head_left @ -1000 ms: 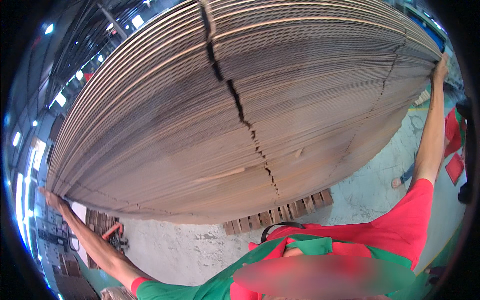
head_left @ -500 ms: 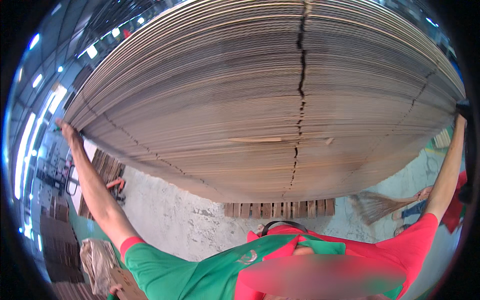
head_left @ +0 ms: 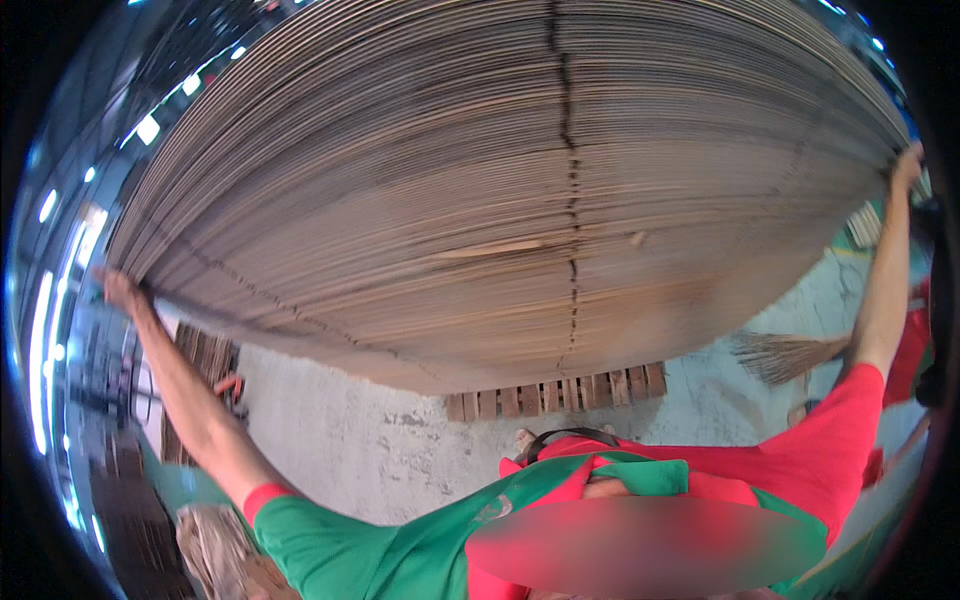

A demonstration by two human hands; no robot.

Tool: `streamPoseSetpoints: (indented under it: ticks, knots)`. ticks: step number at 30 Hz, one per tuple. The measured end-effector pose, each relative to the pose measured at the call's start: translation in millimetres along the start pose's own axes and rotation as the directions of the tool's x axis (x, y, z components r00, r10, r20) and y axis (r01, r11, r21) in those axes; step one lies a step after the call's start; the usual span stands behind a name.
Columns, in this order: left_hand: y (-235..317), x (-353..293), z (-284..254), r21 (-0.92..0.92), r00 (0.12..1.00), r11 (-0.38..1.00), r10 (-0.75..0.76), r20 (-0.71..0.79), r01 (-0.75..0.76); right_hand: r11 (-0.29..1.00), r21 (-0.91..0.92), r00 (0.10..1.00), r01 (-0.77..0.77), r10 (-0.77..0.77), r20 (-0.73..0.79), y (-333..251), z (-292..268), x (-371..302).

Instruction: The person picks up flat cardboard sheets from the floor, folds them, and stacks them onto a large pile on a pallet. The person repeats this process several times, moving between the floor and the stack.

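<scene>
A very tall stack of flat brown cardboard sheets (head_left: 420, 190) fills the view in front of me, its layered edges facing me, with a dark jagged vertical gap near the middle. My arms are spread wide to its two sides. My left hand (head_left: 122, 292) grips the stack's left edge, a digit pointing outward and the other fingers partly hidden. At the far right edge my right hand (head_left: 906, 168) grips the stack higher up; its fingers show small. A strip of cardboard (head_left: 490, 249) sticks out of the stack's face.
Under the stack a wooden pallet (head_left: 560, 394) rests on the grey floor (head_left: 330, 430). A straw broom (head_left: 785, 355) is at the right, by a person in red (head_left: 912, 350). Crumpled brown wrapping (head_left: 215, 550) and further cardboard piles (head_left: 205, 350) lie to the left.
My view has turned, and the stack now sits tilted, higher on the right. My right hand has moved up along the stack's edge. My left hand stays at the left edge, slightly lower in view.
</scene>
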State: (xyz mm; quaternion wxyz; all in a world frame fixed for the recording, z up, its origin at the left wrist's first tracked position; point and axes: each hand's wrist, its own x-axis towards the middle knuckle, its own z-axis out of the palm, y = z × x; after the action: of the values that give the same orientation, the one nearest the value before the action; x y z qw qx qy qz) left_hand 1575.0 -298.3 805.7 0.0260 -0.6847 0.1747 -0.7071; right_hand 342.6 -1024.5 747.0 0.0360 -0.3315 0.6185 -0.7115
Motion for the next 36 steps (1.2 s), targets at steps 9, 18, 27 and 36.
streamPoseSetpoints:
  ticks: [9,18,27,36]
  knots:
    - [21.6,-75.8,7.7,-0.527,0.932,0.849,-0.162,-0.323,-0.035,0.750,0.125,0.753,0.650,-0.613,-0.238,63.5,-27.7,-132.8]
    - [282.7,-566.0,-275.6,-0.480,0.103,0.569,0.568,0.817,0.668,0.521,-0.848,0.453,-0.098,0.782,0.428,332.3,-392.1,-686.8]
    - [467.4,-616.7,-457.5,-0.454,-0.713,0.585,0.676,-0.186,0.673,0.203,-0.904,0.005,0.375,0.975,0.221,282.8,-697.4,-942.3]
    - [615.0,-557.3,-586.6,-0.387,-0.490,0.368,0.823,-0.286,0.845,0.398,-0.757,0.327,-0.518,0.910,0.255,347.1,-533.0,-828.0]
